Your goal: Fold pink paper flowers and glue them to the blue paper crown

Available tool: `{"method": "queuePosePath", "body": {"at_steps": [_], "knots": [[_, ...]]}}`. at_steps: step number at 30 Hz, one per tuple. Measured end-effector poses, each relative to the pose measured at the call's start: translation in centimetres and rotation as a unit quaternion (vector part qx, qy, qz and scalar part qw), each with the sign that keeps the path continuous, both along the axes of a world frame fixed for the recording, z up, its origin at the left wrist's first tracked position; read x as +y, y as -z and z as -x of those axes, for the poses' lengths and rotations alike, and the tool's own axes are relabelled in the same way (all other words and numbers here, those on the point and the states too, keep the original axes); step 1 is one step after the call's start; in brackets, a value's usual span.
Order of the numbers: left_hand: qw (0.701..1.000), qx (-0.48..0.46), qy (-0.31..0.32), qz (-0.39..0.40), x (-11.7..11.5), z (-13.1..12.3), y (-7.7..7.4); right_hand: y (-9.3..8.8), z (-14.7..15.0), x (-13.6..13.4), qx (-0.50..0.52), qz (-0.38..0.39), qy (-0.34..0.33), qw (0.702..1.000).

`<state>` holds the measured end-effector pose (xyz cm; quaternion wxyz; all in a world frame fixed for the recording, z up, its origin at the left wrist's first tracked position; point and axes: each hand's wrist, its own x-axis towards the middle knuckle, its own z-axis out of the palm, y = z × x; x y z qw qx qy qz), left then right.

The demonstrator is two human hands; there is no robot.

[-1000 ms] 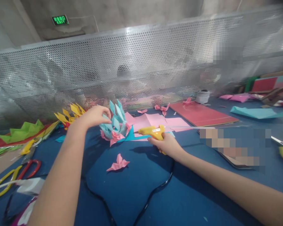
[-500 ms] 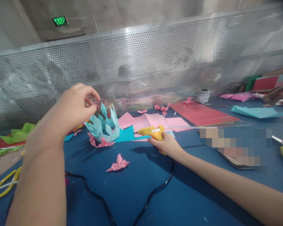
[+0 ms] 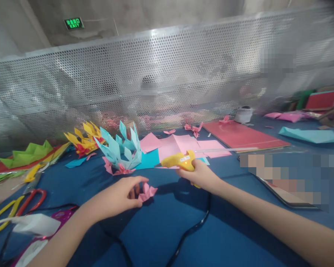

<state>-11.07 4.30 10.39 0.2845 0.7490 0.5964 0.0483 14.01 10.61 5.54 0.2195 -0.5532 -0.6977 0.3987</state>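
Note:
My left hand (image 3: 119, 195) lies low on the blue table, its fingers pinched on a small pink folded paper piece (image 3: 147, 191). My right hand (image 3: 202, 175) grips a yellow glue gun (image 3: 178, 161) whose nozzle points left; its black cord (image 3: 189, 230) trails toward me. Behind both hands stands a light-blue paper lotus (image 3: 122, 150) with pink petals at its base, free of either hand.
A yellow-and-red paper flower (image 3: 85, 139) and green folded paper (image 3: 28, 154) lie at the left. Scissors (image 3: 16, 207) rest at the near left. Pink sheets (image 3: 180, 142) and a red board (image 3: 242, 135) lie behind, below a perforated metal screen (image 3: 167, 74). White tape roll (image 3: 243, 114) at back.
My left hand let go of the blue lotus, rose, then came down to the loose pink piece and took hold of it. The glue gun shifted slightly left.

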Motion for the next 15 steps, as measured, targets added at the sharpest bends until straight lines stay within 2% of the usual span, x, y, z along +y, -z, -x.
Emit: {"method": "queuePosePath", "body": {"at_steps": [3, 6, 10, 15], "knots": [[0.998, -0.056, -0.017, 0.004, 0.0, 0.2, 1.5, -0.4, -0.1, 0.0, -0.001, -0.017, -0.074, 0.997], [0.995, -0.09, -0.053, 0.003, -0.1, 0.2, 2.6, -0.7, 0.2, -0.1, -0.003, -0.038, -0.112, 0.993], [0.99, -0.109, -0.088, 0.003, -0.2, 0.3, 3.4, -0.4, 0.7, 0.0, -0.017, -0.068, -0.093, 0.993], [0.982, -0.134, -0.131, -0.009, 0.2, 0.5, 4.4, 0.9, 1.4, 0.5, -0.037, -0.077, -0.069, 0.994]]}}
